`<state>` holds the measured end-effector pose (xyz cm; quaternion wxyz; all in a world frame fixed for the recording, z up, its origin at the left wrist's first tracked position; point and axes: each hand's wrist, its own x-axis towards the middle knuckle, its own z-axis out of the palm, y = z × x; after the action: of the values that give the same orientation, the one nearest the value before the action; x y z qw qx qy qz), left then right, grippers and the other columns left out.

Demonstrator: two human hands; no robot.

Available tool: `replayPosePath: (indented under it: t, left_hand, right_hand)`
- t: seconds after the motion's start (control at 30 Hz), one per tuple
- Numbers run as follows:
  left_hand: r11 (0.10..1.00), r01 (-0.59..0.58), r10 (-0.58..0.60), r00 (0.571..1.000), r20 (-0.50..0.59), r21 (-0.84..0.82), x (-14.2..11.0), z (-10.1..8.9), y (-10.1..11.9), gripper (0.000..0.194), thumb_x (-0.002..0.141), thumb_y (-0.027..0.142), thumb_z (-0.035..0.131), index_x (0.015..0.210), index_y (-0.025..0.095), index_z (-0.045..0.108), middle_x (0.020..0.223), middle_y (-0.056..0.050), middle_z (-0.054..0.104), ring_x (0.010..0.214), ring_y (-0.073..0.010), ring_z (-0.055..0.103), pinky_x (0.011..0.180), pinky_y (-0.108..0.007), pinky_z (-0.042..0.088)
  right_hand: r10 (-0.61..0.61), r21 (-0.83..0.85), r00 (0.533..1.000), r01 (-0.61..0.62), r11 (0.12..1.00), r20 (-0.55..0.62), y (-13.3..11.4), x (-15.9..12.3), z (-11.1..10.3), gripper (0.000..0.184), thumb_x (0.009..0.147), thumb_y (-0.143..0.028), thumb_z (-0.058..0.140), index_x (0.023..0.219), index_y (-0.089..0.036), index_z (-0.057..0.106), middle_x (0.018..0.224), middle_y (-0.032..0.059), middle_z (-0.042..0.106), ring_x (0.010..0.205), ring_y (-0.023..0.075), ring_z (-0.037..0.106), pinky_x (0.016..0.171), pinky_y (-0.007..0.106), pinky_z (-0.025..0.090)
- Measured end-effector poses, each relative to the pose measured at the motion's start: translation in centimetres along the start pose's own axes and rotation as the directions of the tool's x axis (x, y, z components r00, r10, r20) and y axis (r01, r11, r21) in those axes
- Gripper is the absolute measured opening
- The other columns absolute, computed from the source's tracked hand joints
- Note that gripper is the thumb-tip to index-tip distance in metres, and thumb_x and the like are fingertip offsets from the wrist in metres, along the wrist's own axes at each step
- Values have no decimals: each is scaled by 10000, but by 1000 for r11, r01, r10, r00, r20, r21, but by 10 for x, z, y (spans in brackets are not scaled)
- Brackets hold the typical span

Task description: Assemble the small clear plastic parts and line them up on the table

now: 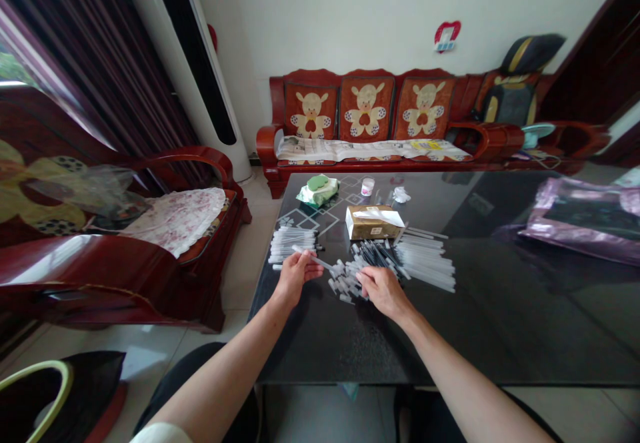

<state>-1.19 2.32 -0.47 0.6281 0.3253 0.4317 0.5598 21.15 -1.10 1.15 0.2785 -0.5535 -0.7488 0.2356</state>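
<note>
My left hand [296, 275] is closed around a slim translucent pen barrel [321, 263], which slants down to the right. Close by lies a stack of whitish pens [293, 243], some with dark tips. The fingers of my right hand [385, 289] are pinched together at the edge of a loose heap of small clear pen caps [343, 281]; whatever they hold is too small to make out. Beyond that hand are thin black pen refills [374, 253]. To its right, a fanned pile of empty translucent barrels [427, 259] rests on the dark table.
Behind the piles stands a tissue box [375, 223]. A green wipes pack [318, 191], a small white tub [367, 186] and a crumpled tissue [401, 194] sit farther back. A purple plastic package [585, 223] occupies the table's right side. A bin [100, 389] stands at lower left.
</note>
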Motion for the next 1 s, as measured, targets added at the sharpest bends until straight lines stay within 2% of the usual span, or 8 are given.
replayPosePath:
  t: [0.3,0.47,0.6,0.73,0.8,0.87,1.0]
  left_hand:
    - [999,18,-20,998,62,29,-5,4,-4,332,766,406,693,852,100,597,662,-82,684,571,-156,674,578,-252,562]
    - [998,22,-27,996,84,57,-6,7,-6,351,753,418,701,855,99,595,680,-89,687,584,-169,681,585,-268,564]
    - [997,-23,20,999,35,71,-1,2,5,360,742,427,700,852,100,598,674,-73,679,581,-165,675,582,-273,563]
    - [989,-141,145,984,-100,44,10,-12,23,373,740,443,693,852,103,589,639,-48,658,586,-151,668,593,-264,559]
    - [982,-190,189,967,-172,13,14,-18,29,366,747,435,689,851,99,586,631,-43,649,584,-143,664,599,-259,557]
    - [980,-198,191,960,-207,-10,17,-22,31,354,753,424,688,848,99,585,626,-40,642,582,-140,662,607,-259,558]
    - [986,-168,164,974,-157,-14,16,-21,25,342,758,414,690,854,102,589,634,-42,642,593,-150,668,590,-261,560]
  right_hand:
    - [-24,107,996,15,994,83,-10,-3,0,211,855,-292,528,741,-200,680,605,-2,650,577,139,581,585,235,402]
    - [-28,116,991,13,993,130,-11,-3,0,182,821,-240,544,712,-189,681,604,1,651,582,137,584,584,233,402]
    - [-23,48,991,17,999,128,-11,-2,-4,195,790,-208,546,634,-183,661,585,0,644,576,132,572,581,227,386]
    - [-2,-23,993,4,1000,117,-5,-1,-14,203,771,-216,542,618,-183,671,597,9,661,592,140,582,585,226,379]
    - [41,-60,995,-35,998,93,1,0,-20,204,771,-230,535,638,-182,683,606,16,671,597,144,591,575,225,376]
    - [130,-121,991,-125,985,33,9,2,-26,198,764,-237,533,660,-182,693,606,24,676,596,150,597,559,225,369]
    - [324,-326,935,-353,877,-142,29,6,-37,198,752,-221,528,670,-196,707,654,49,695,635,167,619,529,234,331]
